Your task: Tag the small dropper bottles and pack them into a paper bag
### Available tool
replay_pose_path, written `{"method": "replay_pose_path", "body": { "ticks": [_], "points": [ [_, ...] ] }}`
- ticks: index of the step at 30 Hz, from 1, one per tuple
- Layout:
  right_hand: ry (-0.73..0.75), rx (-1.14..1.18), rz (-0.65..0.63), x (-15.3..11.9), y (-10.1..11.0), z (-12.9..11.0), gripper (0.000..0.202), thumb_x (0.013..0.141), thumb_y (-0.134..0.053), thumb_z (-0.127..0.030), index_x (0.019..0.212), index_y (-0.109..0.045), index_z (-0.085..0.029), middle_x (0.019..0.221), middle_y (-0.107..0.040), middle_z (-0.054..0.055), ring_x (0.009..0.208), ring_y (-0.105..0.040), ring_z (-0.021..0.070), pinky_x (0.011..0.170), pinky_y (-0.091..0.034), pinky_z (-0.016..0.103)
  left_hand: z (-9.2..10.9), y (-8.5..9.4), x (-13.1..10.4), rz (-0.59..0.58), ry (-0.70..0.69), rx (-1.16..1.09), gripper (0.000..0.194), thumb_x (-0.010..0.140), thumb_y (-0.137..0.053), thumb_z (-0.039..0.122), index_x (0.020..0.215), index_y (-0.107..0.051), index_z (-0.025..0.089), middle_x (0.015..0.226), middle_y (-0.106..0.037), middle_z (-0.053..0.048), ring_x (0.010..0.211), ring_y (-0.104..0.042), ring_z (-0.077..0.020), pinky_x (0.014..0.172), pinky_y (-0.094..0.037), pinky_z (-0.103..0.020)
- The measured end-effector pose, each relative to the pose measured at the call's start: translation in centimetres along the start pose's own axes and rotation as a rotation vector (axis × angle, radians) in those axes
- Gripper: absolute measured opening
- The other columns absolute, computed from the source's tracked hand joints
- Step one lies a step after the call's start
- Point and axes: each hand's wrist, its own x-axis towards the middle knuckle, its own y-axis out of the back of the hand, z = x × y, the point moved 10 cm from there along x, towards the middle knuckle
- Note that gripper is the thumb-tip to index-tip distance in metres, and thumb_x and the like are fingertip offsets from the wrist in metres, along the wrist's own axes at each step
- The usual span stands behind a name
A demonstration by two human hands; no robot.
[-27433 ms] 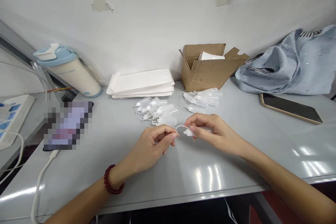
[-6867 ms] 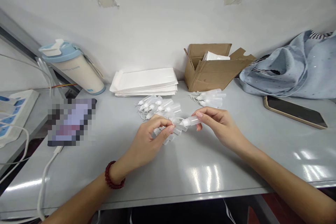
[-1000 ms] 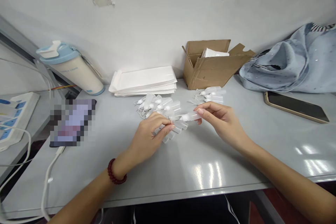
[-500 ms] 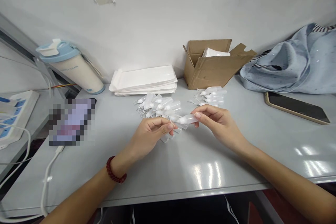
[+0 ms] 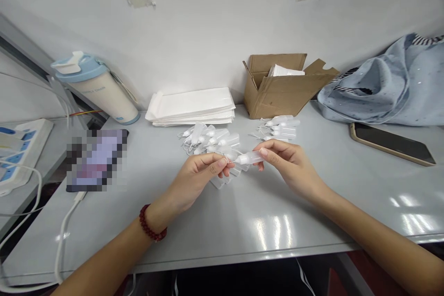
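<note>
My right hand (image 5: 282,159) pinches the base of a small clear plastic needle-tip bottle (image 5: 249,157), which lies almost level, its white neck towards the left. At the other end, the thumb and forefinger of my left hand (image 5: 204,171) are closed at the tip of its thin needle (image 5: 232,162). Whatever small part these fingers cover is hidden. A thin white strap loops near the bottle's neck. Just behind and under my hands lies a pile of similar bottles (image 5: 218,136) with strap loops. A smaller group of them (image 5: 286,132) rests beyond my right hand.
A stack of white envelopes (image 5: 192,104) and an open cardboard box (image 5: 277,95) with white contents stand along the wall. To the left are a tumbler (image 5: 104,92), a charging phone (image 5: 97,162) and a power strip (image 5: 27,148). A phone (image 5: 391,143) and blue cloth bag (image 5: 388,83) lie right.
The bottle has shifted slightly right, away from my left fingers. A short thin gap with the needle now shows between its neck and those fingers.
</note>
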Motion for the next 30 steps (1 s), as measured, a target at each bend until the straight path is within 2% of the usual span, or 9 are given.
{"method": "replay_pose_path", "body": {
  "ticks": [5,14,18,24,30],
  "points": [
    [0.029,-0.050,0.034,-0.2,0.2,-0.4,0.018,0.086,-0.058,-0.036,0.082,-0.065,-0.020,0.063,-0.060,-0.002,0.064,-0.057,0.0128,0.065,-0.044,0.027,0.3,0.2,0.0,0.028,-0.017,0.071,0.028,0.089,-0.052,0.037,0.071,-0.064,0.019,0.076,-0.064,-0.002,0.080,-0.058,-0.0159,0.074,-0.046,-0.028],
    [0.220,-0.251,0.066,-0.7,-0.1,-1.9,0.015,0.087,-0.058,-0.031,0.081,-0.064,-0.019,0.067,-0.062,-0.001,0.064,-0.058,0.0118,0.061,-0.044,0.025,2.5,0.8,-0.9,0.208,-0.176,0.436,0.025,0.091,-0.049,0.032,0.074,-0.063,0.019,0.077,-0.066,0.000,0.082,-0.061,-0.0157,0.070,-0.046,-0.025],
    [0.181,-0.269,0.040,-0.7,-0.6,-1.1,0.016,0.086,-0.058,-0.033,0.081,-0.063,-0.018,0.067,-0.062,0.000,0.063,-0.057,0.0121,0.056,-0.042,0.024,2.8,0.6,-1.2,0.253,-0.231,0.532,0.024,0.091,-0.048,0.029,0.073,-0.059,0.018,0.079,-0.064,-0.001,0.080,-0.060,-0.0151,0.064,-0.044,-0.024],
    [0.097,-0.184,-0.033,-0.6,-1.4,0.0,0.023,0.088,-0.055,-0.036,0.075,-0.059,-0.018,0.063,-0.058,-0.001,0.059,-0.053,0.0106,0.055,-0.039,0.025,2.7,0.1,-1.2,0.220,-0.274,0.550,0.023,0.092,-0.046,0.027,0.073,-0.057,0.018,0.072,-0.059,0.000,0.070,-0.056,-0.0121,0.056,-0.041,-0.022],
    [0.021,-0.098,-0.079,-0.6,-2.0,0.8,0.025,0.087,-0.055,-0.038,0.074,-0.057,-0.018,0.062,-0.057,-0.002,0.058,-0.053,0.0104,0.057,-0.039,0.025,3.3,-0.3,-1.5,0.221,-0.354,0.616,0.020,0.092,-0.046,0.020,0.075,-0.056,0.017,0.070,-0.057,0.001,0.065,-0.053,-0.0103,0.061,-0.041,-0.023]
  ]
}}
